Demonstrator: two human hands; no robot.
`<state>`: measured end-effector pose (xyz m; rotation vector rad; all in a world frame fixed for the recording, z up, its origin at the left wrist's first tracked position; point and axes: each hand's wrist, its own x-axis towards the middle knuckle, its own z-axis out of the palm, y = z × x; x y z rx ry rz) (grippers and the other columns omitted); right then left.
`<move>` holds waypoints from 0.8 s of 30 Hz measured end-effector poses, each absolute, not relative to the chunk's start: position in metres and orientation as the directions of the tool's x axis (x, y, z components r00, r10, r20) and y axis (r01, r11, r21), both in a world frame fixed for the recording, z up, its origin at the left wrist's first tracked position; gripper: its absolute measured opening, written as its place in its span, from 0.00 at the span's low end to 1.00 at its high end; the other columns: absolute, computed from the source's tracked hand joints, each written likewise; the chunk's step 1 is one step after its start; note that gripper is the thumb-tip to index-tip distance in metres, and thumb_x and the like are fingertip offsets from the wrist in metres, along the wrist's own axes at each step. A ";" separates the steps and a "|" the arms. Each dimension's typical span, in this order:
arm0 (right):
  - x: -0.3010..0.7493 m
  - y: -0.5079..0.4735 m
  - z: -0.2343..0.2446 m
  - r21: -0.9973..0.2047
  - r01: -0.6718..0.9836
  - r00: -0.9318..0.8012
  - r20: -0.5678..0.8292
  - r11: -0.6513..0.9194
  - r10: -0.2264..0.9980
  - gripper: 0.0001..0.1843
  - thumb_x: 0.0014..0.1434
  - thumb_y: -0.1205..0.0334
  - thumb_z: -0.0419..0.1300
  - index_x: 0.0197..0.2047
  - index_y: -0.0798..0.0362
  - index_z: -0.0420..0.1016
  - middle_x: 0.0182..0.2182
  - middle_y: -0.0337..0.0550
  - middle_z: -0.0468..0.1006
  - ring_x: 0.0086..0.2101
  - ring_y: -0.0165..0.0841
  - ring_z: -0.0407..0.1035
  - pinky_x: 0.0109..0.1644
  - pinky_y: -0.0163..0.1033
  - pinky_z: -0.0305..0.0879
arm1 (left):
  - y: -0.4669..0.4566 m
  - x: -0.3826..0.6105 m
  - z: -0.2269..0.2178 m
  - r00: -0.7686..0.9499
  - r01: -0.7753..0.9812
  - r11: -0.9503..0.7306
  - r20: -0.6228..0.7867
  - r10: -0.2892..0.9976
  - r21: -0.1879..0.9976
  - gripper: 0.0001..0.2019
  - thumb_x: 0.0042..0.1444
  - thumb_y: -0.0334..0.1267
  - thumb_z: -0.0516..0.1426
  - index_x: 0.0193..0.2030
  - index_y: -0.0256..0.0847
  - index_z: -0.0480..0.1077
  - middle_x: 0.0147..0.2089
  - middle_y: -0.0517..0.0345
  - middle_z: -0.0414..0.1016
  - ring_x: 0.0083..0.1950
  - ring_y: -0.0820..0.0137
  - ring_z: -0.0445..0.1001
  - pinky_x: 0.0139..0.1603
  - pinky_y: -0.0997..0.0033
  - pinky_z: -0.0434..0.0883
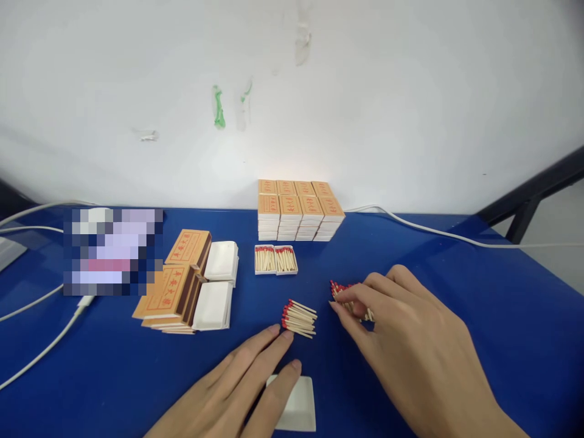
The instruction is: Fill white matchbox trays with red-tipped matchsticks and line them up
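My left hand (237, 386) was loosely spread, fingertips just beside the small pile of matches (300, 318), thumb over a white tray (303, 406). My right hand (410, 340) was narrowed at another heap of matches (338, 290); I couldn't tell whether it pinched any.

Bare left grip (214, 395), bare right grip (415, 340), long slender fingers (264, 369), short nails (296, 364)

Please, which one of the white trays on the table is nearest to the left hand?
The single white tray at the bottom of the picture, partly hidden by the left hand; the two match-filled trays and the stacked trays lie farther off.
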<state>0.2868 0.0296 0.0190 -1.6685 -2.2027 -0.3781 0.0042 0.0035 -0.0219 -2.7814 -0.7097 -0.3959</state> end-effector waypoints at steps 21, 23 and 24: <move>0.286 0.030 0.014 -0.049 0.965 -0.215 0.407 0.257 0.887 0.15 0.72 0.64 0.62 0.31 0.48 0.77 0.29 0.45 0.78 0.35 0.45 0.69 0.35 0.51 0.65 | 0.003 0.004 -0.021 0.828 0.507 -0.852 0.346 0.441 -0.131 0.23 0.83 0.36 0.48 0.77 0.35 0.69 0.79 0.42 0.68 0.81 0.54 0.65 0.76 0.58 0.69; 0.283 0.032 0.013 -0.097 0.959 -0.207 0.401 0.266 0.892 0.14 0.71 0.65 0.64 0.31 0.48 0.77 0.29 0.44 0.78 0.35 0.43 0.68 0.34 0.49 0.65 | 0.003 0.005 -0.020 0.822 0.512 -0.849 0.363 0.438 -0.134 0.22 0.83 0.38 0.48 0.76 0.35 0.70 0.78 0.42 0.70 0.80 0.54 0.67 0.77 0.59 0.68; 0.281 0.034 0.012 -0.123 0.953 -0.208 0.400 0.277 0.893 0.13 0.71 0.66 0.64 0.32 0.49 0.77 0.29 0.43 0.78 0.35 0.43 0.67 0.35 0.49 0.65 | 0.003 0.006 -0.020 0.823 0.510 -0.849 0.364 0.436 -0.138 0.22 0.84 0.40 0.48 0.75 0.35 0.71 0.78 0.42 0.70 0.80 0.54 0.68 0.77 0.59 0.68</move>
